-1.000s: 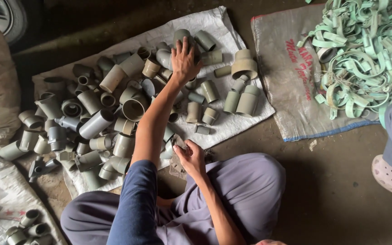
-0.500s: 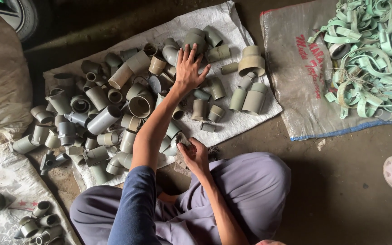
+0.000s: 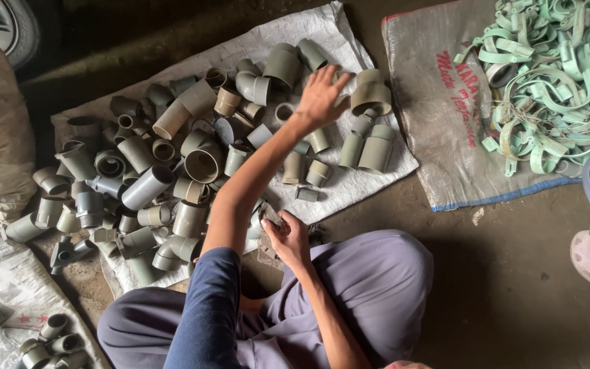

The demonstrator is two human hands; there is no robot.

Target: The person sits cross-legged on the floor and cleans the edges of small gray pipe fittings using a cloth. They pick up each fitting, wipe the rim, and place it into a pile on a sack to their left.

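My left hand (image 3: 319,96) reaches far over the grey plastic pipe fittings (image 3: 192,160), fingers spread open and holding nothing, just beside a wide reducer (image 3: 370,92). My right hand (image 3: 288,236) rests near my knee, curled around a small dull piece (image 3: 270,213). The smooth round fittings lie heaped on a woven white sack (image 3: 336,41).

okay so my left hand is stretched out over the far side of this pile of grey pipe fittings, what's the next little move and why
Probably lower the left hand onto the wide grey fitting just beyond its fingertips and close on it. The fingers are spread and seem to hold nothing, that fitting is nearest, and the right hand is busy with a small piece at the near edge of the white sack.
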